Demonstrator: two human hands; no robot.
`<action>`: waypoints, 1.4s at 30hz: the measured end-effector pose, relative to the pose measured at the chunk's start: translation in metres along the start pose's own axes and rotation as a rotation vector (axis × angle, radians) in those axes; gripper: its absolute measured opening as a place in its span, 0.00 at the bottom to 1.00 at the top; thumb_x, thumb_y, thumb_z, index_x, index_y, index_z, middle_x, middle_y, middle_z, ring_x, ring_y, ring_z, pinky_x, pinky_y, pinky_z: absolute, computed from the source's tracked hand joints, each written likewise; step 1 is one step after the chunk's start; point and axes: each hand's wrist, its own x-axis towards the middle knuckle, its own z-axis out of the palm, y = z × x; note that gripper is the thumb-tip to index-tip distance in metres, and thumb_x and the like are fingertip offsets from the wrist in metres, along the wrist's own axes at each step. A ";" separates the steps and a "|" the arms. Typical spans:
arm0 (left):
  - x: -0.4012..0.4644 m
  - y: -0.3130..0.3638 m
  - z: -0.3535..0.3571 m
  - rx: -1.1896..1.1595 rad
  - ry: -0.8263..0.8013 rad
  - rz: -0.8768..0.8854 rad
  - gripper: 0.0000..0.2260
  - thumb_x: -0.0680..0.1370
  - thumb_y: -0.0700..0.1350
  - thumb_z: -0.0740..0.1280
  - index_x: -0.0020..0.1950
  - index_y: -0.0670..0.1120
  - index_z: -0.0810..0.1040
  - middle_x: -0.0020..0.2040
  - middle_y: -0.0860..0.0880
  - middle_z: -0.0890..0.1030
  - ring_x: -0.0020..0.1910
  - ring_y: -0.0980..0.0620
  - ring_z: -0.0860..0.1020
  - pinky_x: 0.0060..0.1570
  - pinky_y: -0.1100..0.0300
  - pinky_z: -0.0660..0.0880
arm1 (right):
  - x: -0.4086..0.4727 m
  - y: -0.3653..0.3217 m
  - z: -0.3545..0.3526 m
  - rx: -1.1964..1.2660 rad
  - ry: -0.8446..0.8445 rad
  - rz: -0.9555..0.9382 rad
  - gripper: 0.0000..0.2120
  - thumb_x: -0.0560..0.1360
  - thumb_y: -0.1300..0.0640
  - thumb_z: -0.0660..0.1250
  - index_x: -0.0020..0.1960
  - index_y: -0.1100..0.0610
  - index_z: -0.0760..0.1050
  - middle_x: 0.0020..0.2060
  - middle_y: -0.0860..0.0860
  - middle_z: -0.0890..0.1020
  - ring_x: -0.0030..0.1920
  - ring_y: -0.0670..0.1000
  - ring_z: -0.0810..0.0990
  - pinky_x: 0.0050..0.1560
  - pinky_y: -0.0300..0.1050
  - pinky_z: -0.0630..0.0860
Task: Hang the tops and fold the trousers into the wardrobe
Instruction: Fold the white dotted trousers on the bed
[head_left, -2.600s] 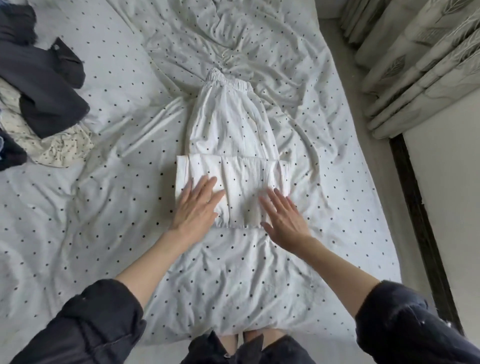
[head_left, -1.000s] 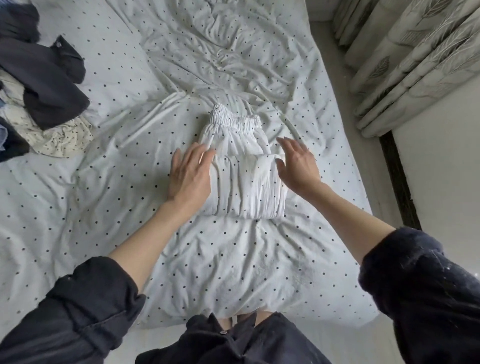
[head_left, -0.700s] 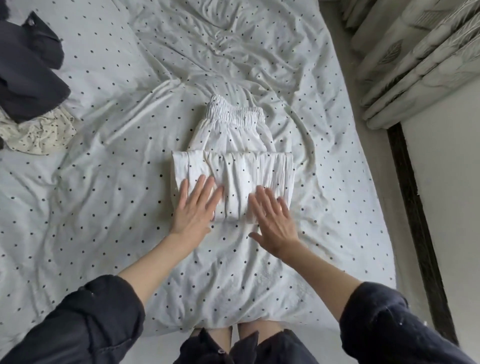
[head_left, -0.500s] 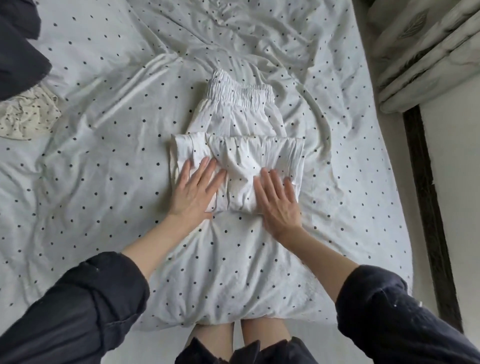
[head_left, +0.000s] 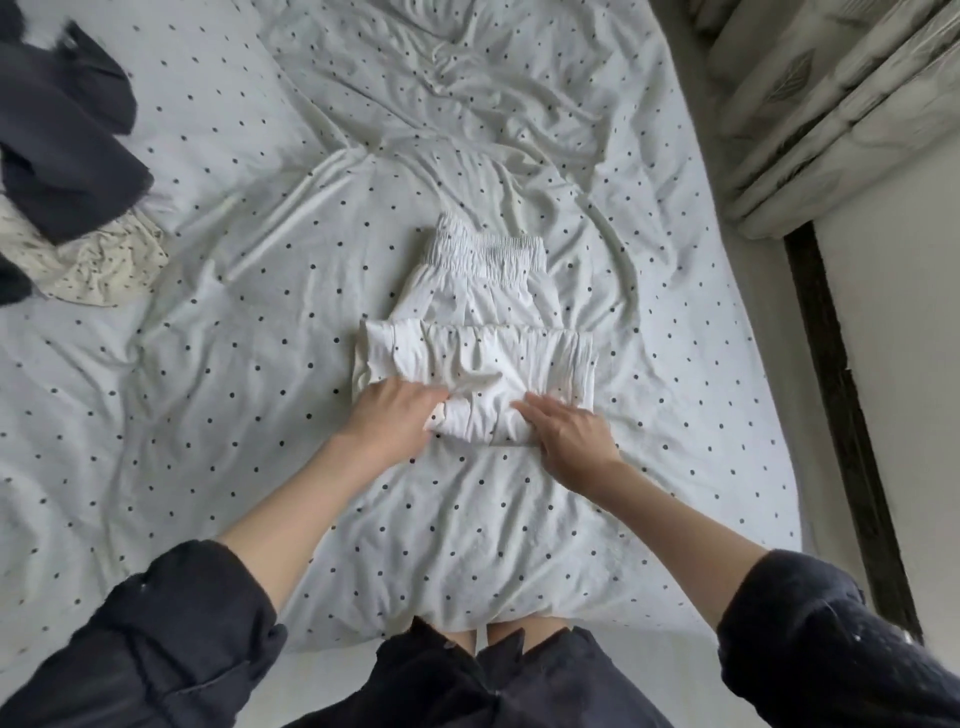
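Observation:
White trousers lie partly folded on the dotted bed sheet. The leg part is folded into a band across the garment, and the elastic waistband points away from me. My left hand grips the band's near left edge, its fingertips hidden under the cloth. My right hand holds the near right edge, fingers curled over the fold. The cloth bunches up between my hands.
A heap of dark clothes and a cream dotted garment lie at the bed's left. Curtains hang at the upper right. A strip of floor and a dark frame run along the bed's right side.
My hands lay flat on the folded band half a second ago. Now both have slid to its near edge and taken hold, and the cloth wrinkles between them.

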 end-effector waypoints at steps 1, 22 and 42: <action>-0.003 0.001 -0.008 -0.018 -0.066 0.015 0.13 0.75 0.43 0.64 0.59 0.52 0.76 0.51 0.48 0.80 0.52 0.45 0.78 0.47 0.56 0.72 | -0.008 0.000 -0.008 0.042 -0.072 0.008 0.25 0.77 0.64 0.56 0.72 0.51 0.64 0.69 0.50 0.70 0.65 0.53 0.73 0.60 0.49 0.73; 0.043 0.000 0.016 0.106 0.352 -0.056 0.26 0.81 0.53 0.54 0.77 0.54 0.46 0.78 0.49 0.45 0.77 0.48 0.46 0.73 0.47 0.37 | 0.045 -0.007 -0.038 0.127 0.492 0.010 0.21 0.78 0.61 0.61 0.70 0.62 0.67 0.69 0.61 0.68 0.71 0.61 0.64 0.73 0.61 0.56; 0.100 -0.016 0.085 0.283 0.298 -0.167 0.25 0.80 0.55 0.38 0.75 0.53 0.31 0.73 0.47 0.27 0.72 0.47 0.27 0.69 0.42 0.29 | 0.119 0.022 0.057 -0.253 0.091 0.099 0.29 0.79 0.41 0.36 0.76 0.51 0.33 0.73 0.52 0.31 0.72 0.57 0.28 0.68 0.60 0.24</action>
